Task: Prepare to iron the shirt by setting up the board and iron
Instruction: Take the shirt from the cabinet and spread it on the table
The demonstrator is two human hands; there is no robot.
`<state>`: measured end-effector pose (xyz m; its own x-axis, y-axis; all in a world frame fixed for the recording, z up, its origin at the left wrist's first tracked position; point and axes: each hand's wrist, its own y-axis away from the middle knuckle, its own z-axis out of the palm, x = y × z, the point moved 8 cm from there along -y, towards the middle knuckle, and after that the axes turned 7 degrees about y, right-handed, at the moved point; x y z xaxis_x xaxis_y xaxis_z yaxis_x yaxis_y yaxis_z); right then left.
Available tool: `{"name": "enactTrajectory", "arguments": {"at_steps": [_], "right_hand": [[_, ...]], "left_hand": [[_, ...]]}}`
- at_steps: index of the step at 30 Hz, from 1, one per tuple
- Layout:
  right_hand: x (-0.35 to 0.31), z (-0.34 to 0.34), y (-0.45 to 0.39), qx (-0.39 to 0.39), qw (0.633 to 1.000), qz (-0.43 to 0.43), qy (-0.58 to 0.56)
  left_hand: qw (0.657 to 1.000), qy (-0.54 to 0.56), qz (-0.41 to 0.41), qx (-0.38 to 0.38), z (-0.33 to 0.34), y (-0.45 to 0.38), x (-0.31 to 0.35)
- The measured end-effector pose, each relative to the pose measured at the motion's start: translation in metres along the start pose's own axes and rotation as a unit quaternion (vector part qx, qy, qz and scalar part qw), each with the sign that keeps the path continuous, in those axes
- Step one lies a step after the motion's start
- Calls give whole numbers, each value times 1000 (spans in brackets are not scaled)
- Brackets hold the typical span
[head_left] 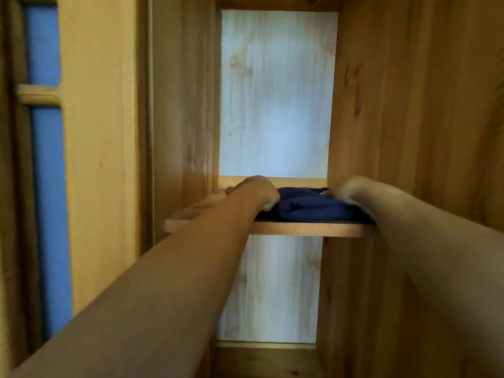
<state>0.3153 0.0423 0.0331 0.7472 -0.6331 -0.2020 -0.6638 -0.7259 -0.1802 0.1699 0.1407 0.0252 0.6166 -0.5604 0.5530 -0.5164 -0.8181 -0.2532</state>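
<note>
A folded dark-blue shirt (pixel 313 207) lies on a wooden shelf (pixel 300 229) inside a tall cupboard (pixel 381 118); the left hand (pixel 256 190) presses on its left edge, fingers curled down; the right hand (pixel 346 192) grips its right edge, fingers closed over the cloth.
</note>
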Motion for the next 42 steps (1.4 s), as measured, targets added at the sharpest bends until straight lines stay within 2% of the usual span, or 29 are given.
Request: {"name": "enactTrajectory", "arguments": {"at_steps": [2, 4, 6, 9, 11, 13, 16, 21, 28, 33, 39, 42], "right_hand": [[2, -4, 3, 25, 999, -6, -46], [5, -10, 9, 67, 995, 8, -80], [10, -17, 18, 123, 983, 21, -135], [13, -29, 47, 219, 940, 4, -263], [12, -38, 75, 281, 909, -17, -308], [13, -44, 111, 337, 886, -24, -317], [17, -50, 170, 401, 865, -19, -302], [39, -56, 259, 474, 836, 16, -277], [124, -77, 358, 499, 833, 127, -201], [216, -80, 405, 512, 821, 200, -152], [364, -71, 452, 519, 792, 301, -113], [434, -68, 475, 509, 780, 351, -95]], "left_hand": [[1000, 15, 1, 7, 0, 4, 5], [996, 79, -2, 32, -2, 9, 7], [985, 157, 29, 71, -10, 18, 11], [950, 261, 90, 144, -31, 46, 15], [920, 324, 134, 174, -44, 69, 16], [898, 357, 182, 183, -53, 95, 19], [883, 366, 226, 188, -58, 136, 24], [862, 384, 282, 172, -58, 199, 43], [831, 407, 364, 107, -21, 270, 123], [825, 407, 391, 43, 46, 307, 195], [783, 445, 431, -63, 162, 357, 309], [777, 444, 433, -108, 220, 380, 365]]}}
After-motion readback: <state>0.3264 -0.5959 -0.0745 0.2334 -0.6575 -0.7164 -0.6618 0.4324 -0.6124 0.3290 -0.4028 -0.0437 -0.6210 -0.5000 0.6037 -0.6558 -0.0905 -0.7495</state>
